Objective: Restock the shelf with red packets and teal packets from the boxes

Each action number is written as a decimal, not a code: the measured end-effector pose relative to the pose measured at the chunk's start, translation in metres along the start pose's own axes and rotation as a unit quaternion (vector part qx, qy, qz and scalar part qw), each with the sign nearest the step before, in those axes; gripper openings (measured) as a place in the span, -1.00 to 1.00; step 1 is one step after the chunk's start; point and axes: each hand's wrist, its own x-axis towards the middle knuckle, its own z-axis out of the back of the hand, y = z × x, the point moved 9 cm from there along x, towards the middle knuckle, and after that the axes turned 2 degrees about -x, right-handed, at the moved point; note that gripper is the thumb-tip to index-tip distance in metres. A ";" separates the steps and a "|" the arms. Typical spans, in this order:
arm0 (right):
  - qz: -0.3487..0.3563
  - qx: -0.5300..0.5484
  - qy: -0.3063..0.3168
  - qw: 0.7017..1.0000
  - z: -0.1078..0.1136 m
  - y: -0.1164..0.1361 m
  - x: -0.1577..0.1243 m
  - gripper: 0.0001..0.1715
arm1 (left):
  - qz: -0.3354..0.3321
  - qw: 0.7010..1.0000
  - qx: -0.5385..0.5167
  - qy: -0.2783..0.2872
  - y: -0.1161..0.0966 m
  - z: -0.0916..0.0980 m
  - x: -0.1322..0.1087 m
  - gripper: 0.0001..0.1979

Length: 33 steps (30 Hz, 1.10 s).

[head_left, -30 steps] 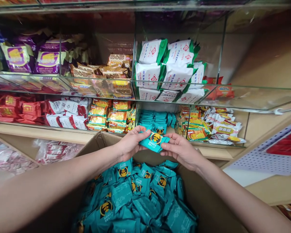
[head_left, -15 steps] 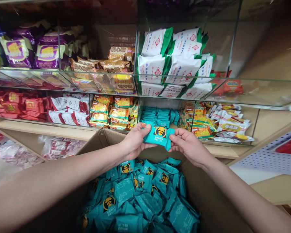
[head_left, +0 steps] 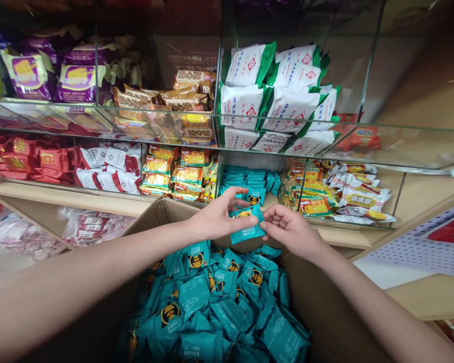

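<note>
Above a cardboard box (head_left: 162, 212), a teal snack packet (head_left: 247, 233) with a yellow and black emblem is held between both hands. My left hand (head_left: 225, 214) is closed on it from the left, thumb across its front. My right hand (head_left: 287, 227) pinches its right edge between thumb and fingers. Many matching teal packets (head_left: 194, 295) lie heaped loosely in the box below. Just behind my hands, a shelf compartment holds rows of teal packets (head_left: 245, 177), partly hidden by my left hand.
White and green bags (head_left: 287, 106) stand on the upper glass shelf, beside brown packets (head_left: 185, 101) and purple bags (head_left: 77, 80). Yellow packets (head_left: 191, 174), red packets (head_left: 53, 160) and white packets (head_left: 363, 194) fill other lower compartments. Glass dividers and shelf lips separate them.
The held packet has dropped slightly and tilted. My left thumb has moved across its front, and its fingers have lifted off the far side. The view has shifted slightly.
</note>
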 end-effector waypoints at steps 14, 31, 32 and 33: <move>-0.053 0.121 0.018 0.991 -0.021 0.011 0.009 -0.58 | 0.015 0.984 -0.158 -0.077 -0.005 0.002 0.005 -0.84; -0.087 -0.641 -0.037 0.761 0.027 -0.013 0.089 -0.52 | -0.158 0.929 0.335 0.021 0.004 0.010 0.016 -0.84; -0.086 -0.643 -0.038 0.760 0.027 -0.014 0.089 -0.55 | -0.164 0.924 0.343 0.028 0.004 0.008 0.015 -0.84; -0.084 -0.644 -0.035 0.760 0.026 -0.014 0.089 -0.59 | -0.166 0.921 0.350 0.034 0.005 0.007 0.015 -0.83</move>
